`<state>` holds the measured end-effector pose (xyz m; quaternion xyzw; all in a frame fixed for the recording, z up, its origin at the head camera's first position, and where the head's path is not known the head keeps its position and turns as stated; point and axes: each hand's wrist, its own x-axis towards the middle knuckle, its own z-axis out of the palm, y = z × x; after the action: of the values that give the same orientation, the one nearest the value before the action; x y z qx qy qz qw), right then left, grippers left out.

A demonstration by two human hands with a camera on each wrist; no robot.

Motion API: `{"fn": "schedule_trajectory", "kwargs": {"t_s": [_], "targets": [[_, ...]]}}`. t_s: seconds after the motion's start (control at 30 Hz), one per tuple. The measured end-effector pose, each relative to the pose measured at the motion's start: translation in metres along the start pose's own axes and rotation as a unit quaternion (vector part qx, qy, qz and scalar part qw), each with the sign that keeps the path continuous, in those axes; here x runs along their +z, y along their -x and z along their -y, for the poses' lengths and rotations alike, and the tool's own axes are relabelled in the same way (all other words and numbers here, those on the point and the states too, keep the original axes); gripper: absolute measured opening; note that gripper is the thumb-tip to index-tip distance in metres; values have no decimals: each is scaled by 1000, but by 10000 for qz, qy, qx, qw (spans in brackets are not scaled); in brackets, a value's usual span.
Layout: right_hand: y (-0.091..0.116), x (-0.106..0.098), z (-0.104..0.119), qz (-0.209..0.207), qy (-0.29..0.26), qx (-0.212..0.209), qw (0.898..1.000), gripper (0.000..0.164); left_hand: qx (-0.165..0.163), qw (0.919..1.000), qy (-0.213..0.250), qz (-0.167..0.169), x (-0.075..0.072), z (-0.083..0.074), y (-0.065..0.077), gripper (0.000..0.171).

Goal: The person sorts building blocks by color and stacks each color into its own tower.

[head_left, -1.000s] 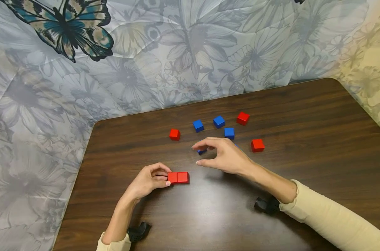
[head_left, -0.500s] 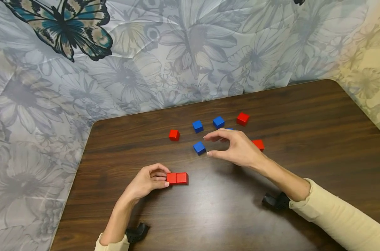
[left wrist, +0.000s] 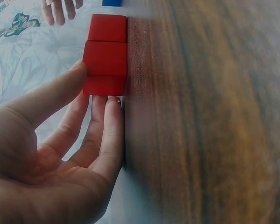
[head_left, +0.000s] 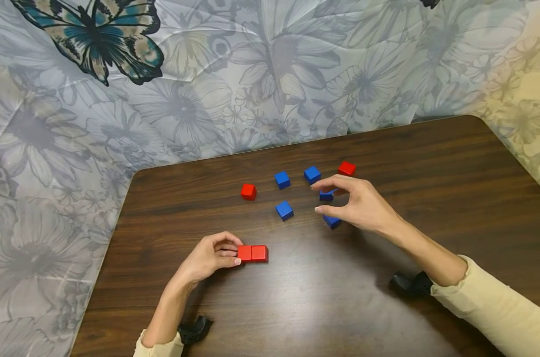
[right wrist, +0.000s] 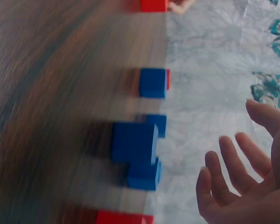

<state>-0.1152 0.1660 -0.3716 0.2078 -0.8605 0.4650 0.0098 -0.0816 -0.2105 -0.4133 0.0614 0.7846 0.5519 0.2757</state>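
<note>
My left hand [head_left: 207,259] pinches the left one of two red cubes between thumb and fingers. That left cube [head_left: 244,253] sits flush against the right red cube [head_left: 259,253], both on the table. My right hand [head_left: 363,204] hovers above the table with fingers and thumb spread apart, holding nothing. Below and beside it lie a partly covered blue cube [head_left: 326,196] and another blue cube [head_left: 332,221]. In the right wrist view, a red cube [right wrist: 123,218] shows at the bottom edge; the hand and arm hide it in the head view.
On the dark wooden table [head_left: 185,208] lie more blue cubes: a front one [head_left: 284,210], a back one [head_left: 282,180] and one beside it [head_left: 312,174]. A red cube [head_left: 248,192] lies left of them, another red cube [head_left: 347,168] at the back right. Patterned cloth [head_left: 185,99] hangs behind.
My right hand has moved to the right, empty, uncovering the front blue cube and covering the red cube on the right. The left hand and its pair of red cubes have stayed put.
</note>
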Motion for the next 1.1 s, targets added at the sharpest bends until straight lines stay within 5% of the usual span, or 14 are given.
{"fn": "schedule_trajectory", "kwargs": {"t_s": [0.67,1.1], "targets": [[12,-32,-18,-574,323,544,9963,38,33,10000,28,33,-2,0,0,35],[22,-48,-36,-631,335,513,9961,37,35,10000,-32,5,-2,1,-1,35]]}}
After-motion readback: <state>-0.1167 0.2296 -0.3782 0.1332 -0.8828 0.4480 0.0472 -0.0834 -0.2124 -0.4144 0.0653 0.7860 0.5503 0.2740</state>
